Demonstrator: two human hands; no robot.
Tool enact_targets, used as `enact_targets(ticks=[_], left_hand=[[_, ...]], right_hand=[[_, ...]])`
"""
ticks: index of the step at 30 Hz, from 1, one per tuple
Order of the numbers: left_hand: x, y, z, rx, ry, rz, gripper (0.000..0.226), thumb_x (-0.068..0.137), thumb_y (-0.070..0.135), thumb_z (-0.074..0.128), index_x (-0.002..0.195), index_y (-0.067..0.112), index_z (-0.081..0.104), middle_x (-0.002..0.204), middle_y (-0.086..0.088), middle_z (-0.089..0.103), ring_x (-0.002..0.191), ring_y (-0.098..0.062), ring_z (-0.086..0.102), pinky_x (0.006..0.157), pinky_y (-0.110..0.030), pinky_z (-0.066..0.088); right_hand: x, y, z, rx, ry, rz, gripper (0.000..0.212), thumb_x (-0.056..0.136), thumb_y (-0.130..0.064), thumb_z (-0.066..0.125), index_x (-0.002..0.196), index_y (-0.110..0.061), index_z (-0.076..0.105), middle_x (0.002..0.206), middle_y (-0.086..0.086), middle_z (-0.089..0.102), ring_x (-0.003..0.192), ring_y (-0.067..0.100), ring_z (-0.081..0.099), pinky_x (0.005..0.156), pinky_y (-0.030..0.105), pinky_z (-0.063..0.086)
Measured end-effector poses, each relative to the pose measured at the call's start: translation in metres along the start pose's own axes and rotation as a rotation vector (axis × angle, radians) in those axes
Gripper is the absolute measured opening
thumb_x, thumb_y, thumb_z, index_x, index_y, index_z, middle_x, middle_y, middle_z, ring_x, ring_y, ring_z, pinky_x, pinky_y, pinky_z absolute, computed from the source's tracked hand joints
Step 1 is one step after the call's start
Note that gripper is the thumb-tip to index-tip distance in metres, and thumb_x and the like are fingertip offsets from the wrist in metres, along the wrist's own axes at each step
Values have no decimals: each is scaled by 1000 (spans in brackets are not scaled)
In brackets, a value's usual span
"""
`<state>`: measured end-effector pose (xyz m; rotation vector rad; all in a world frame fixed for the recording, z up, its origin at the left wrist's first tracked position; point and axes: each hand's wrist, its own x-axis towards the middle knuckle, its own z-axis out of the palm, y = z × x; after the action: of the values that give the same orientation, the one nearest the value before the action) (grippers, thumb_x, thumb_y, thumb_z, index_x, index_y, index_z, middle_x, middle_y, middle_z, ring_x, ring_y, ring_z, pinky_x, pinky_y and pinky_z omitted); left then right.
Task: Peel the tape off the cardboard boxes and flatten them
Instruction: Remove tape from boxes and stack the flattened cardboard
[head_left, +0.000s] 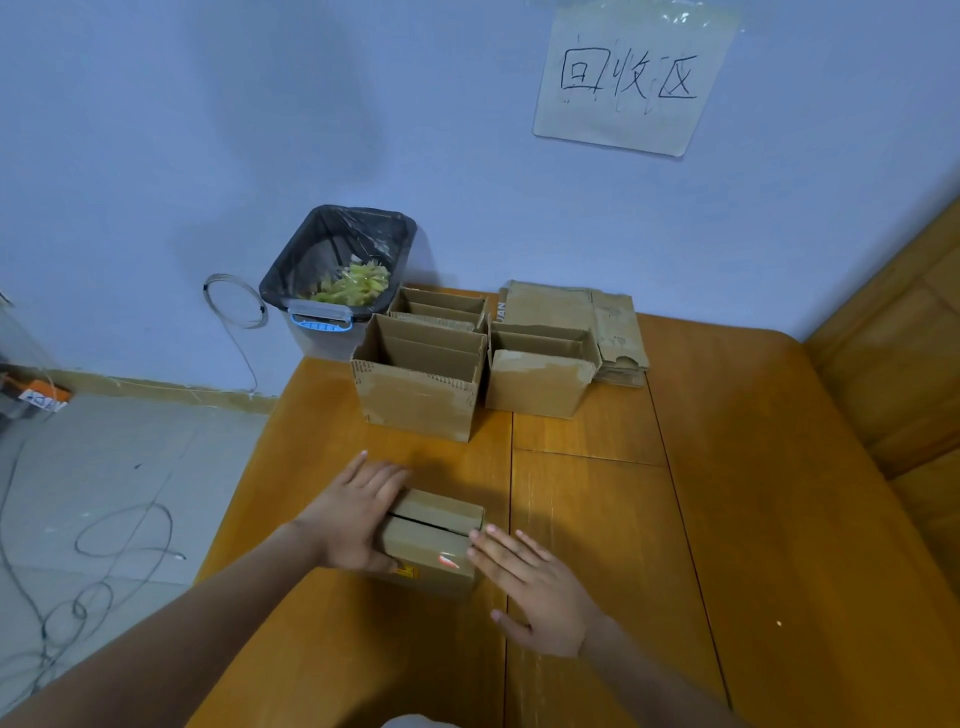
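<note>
box: small, brown, closed, top seam dark, glossy tape near corner | left hand grip: flat against side | right hand grip: fingers straight, touching edge

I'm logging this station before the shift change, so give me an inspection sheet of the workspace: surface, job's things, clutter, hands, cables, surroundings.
Surface: wooden table, bare wood to the right.
Job's things: small box between the hands, top seam showing a dark gap, glossy tape near its front edge; three open boxes behind; flattened stack at the back.
Clutter: nothing seen on the table.
Hands: left hand rests against the small box's left side; right hand flat beside its right edge, fingers straight.
Cables: loose loops on the floor; a coil on the wall.
Surroundings: lined bin holding yellow-green scraps; handwritten sign on the wall.
</note>
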<state>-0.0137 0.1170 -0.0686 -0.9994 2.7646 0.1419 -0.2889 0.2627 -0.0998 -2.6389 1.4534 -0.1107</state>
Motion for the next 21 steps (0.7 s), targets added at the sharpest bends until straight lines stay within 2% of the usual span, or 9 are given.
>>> enact_targets(ticks=[3, 5, 8, 11, 16, 21], left_hand=[[18, 30, 1, -42, -44, 91, 126, 67, 86, 49, 154, 14, -7, 162, -4, 9, 149, -19, 4, 116, -39, -17], [27, 43, 5, -76, -87, 108, 127, 67, 84, 53, 154, 15, -7, 161, -3, 11, 148, -20, 6, 118, -40, -14], [30, 46, 13, -118, -19, 89, 118, 66, 82, 55, 154, 15, 12, 151, -2, 31, 141, -21, 25, 119, -40, 1], [27, 42, 17, -238, 88, 93, 106, 64, 79, 57, 145, 14, 35, 134, 1, 47, 125, -20, 42, 112, -35, 18], [21, 27, 7, -412, 174, 50, 103, 59, 77, 59, 139, 15, 42, 127, 5, 51, 120, -14, 45, 102, -26, 22], [14, 21, -2, -502, 201, 40, 103, 58, 75, 60, 139, 15, 42, 128, 7, 50, 119, -10, 43, 103, -23, 21]], right_hand=[[3, -6, 1, -32, -12, -7, 67, 97, -51, 36, 152, -16, 21, 160, 1, 17, 147, 19, 14, 112, 48, 30], [4, -9, 2, -46, -16, 5, 66, 97, -52, 36, 151, -16, 23, 159, 0, 17, 147, 19, 14, 112, 46, 31], [3, -11, 2, -21, -7, 25, 65, 99, -51, 33, 152, -16, 21, 160, 0, 15, 148, 18, 10, 114, 49, 26], [3, -12, 4, 28, -10, 41, 66, 100, -51, 29, 154, -17, 11, 161, -1, 8, 149, 17, 4, 115, 52, 18], [13, -10, 4, 118, 54, 61, 70, 100, -53, 28, 155, -19, 1, 162, -3, -2, 149, 20, 0, 119, 40, 3], [19, -6, 8, 126, 40, 38, 73, 99, -49, 37, 155, -21, 0, 162, -4, -3, 149, 20, -1, 119, 39, 1]])
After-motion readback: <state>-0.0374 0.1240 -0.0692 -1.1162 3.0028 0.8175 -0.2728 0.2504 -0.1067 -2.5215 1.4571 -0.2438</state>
